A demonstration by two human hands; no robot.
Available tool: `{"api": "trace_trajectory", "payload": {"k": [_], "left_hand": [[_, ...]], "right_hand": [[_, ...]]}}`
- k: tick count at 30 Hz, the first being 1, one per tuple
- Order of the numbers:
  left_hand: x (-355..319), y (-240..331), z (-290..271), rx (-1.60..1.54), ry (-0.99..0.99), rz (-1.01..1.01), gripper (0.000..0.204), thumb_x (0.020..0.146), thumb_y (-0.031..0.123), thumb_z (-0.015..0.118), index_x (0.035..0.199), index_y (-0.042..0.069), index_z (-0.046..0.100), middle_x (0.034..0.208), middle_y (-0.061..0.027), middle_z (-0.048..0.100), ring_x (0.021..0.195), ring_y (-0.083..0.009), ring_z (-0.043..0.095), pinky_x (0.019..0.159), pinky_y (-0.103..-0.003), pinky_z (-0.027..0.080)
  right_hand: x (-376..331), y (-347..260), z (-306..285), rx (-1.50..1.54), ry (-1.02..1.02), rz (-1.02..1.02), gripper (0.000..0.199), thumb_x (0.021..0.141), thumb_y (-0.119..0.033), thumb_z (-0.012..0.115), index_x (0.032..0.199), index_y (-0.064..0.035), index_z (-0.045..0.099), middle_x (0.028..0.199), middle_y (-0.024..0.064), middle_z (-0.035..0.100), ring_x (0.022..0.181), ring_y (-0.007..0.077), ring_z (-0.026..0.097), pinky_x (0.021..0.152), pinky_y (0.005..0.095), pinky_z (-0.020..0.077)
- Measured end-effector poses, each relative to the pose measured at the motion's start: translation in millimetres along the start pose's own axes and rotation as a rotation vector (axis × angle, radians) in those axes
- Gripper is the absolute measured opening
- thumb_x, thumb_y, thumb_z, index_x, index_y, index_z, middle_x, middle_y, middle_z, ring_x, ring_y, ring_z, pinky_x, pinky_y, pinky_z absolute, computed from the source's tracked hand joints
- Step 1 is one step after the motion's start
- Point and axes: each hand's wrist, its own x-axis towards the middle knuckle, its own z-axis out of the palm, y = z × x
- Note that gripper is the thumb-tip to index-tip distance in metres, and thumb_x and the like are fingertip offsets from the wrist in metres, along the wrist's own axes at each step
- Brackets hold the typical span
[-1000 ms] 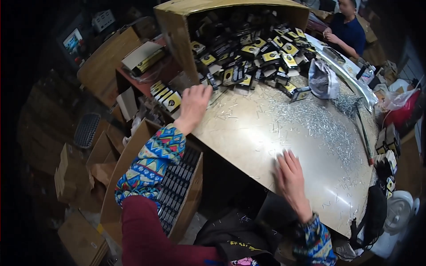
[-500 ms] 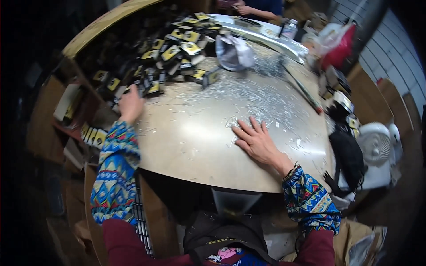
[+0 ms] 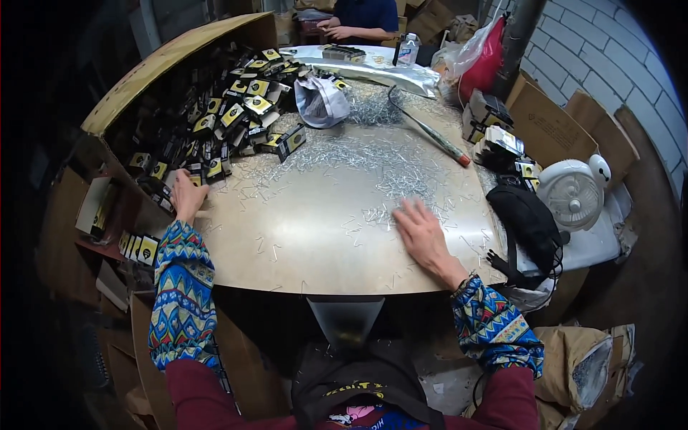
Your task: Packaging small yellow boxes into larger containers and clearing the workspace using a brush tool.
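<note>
My left hand (image 3: 188,198) is at the near edge of a heap of small black-and-yellow boxes (image 3: 231,115). Its fingers are bent around one small box, mostly hidden, with a bit of yellow showing beside the thumb. On the right, my right hand (image 3: 424,238) lies palm down and open on the pale tabletop (image 3: 308,247), fingertips slightly blurred. Those fingertips touch the near edge of a spread of thin, bent silver wire pieces (image 3: 405,179). Both forearms wear patterned blue sleeve covers.
A cardboard wall (image 3: 168,57) encloses the box heap. Beyond are a whitish cloth bag (image 3: 321,102) and a dark rod with a red end (image 3: 433,134). At right stand a white fan (image 3: 573,197) and a black bag (image 3: 527,218). Another person (image 3: 362,21) sits at the far side.
The view has shifted, so the table sits further left and higher. My left hand has drawn slightly nearer to me along the heap. My right hand remains at the wire pieces, its fingers less spread.
</note>
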Motion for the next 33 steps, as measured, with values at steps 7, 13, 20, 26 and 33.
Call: {"api": "trace_trajectory", "payload": {"k": [7, 13, 20, 26, 33], "left_hand": [[-138, 51, -30, -0.249, 0.004, 0.443, 0.076, 0.065, 0.009, 0.069, 0.134, 0.0, 0.038, 0.119, -0.0188, 0.046, 0.11, -0.0353, 0.049, 0.098, -0.04, 0.042], [-240, 87, -51, -1.344, -0.663, -0.154, 0.072, 0.074, 0.002, 0.062, 0.139, -0.002, 0.03, 0.124, -0.0176, 0.049, 0.114, -0.0318, 0.057, 0.094, -0.041, 0.048], [-307, 57, -56, -1.952, -0.962, -0.646, 0.054, 0.094, 0.033, 0.05, 0.139, 0.006, 0.04, 0.118, -0.0185, 0.059, 0.098, -0.0326, 0.066, 0.083, -0.052, 0.057], [-355, 27, -27, -1.698, -0.794, -1.035, 0.035, 0.097, 0.028, 0.05, 0.12, 0.002, 0.05, 0.108, -0.0154, 0.062, 0.093, -0.0311, 0.067, 0.075, -0.055, 0.059], [-414, 20, 10, -1.42, -1.053, -0.91, 0.037, 0.099, 0.021, 0.053, 0.133, 0.008, 0.046, 0.114, -0.0046, 0.06, 0.102, -0.0138, 0.062, 0.082, -0.03, 0.055]], "right_hand": [[6, -9, 12, 0.047, -0.039, 0.054, 0.038, 0.099, -0.023, 0.049, 0.133, -0.0057, 0.053, 0.144, 0.0209, 0.043, 0.136, 0.0399, 0.035, 0.113, 0.0506, 0.0276], [17, -22, 27, -0.203, -0.03, 0.159, 0.041, 0.099, -0.023, 0.049, 0.135, -0.003, 0.049, 0.143, 0.0236, 0.043, 0.137, 0.0368, 0.035, 0.113, 0.0482, 0.0282], [27, -24, 26, 0.057, 0.01, -0.036, 0.037, 0.098, -0.018, 0.052, 0.128, 0.0026, 0.052, 0.136, 0.0249, 0.05, 0.131, 0.0382, 0.043, 0.111, 0.0415, 0.0336], [41, -34, 36, 0.039, 0.062, -0.015, 0.042, 0.097, -0.024, 0.054, 0.132, -0.0019, 0.052, 0.141, 0.0223, 0.046, 0.135, 0.0364, 0.039, 0.112, 0.0429, 0.0312], [42, -81, 47, 0.284, 0.099, -0.047, 0.036, 0.092, -0.023, 0.063, 0.12, -0.0012, 0.061, 0.12, 0.0174, 0.063, 0.118, 0.033, 0.054, 0.103, 0.0432, 0.0383]]}}
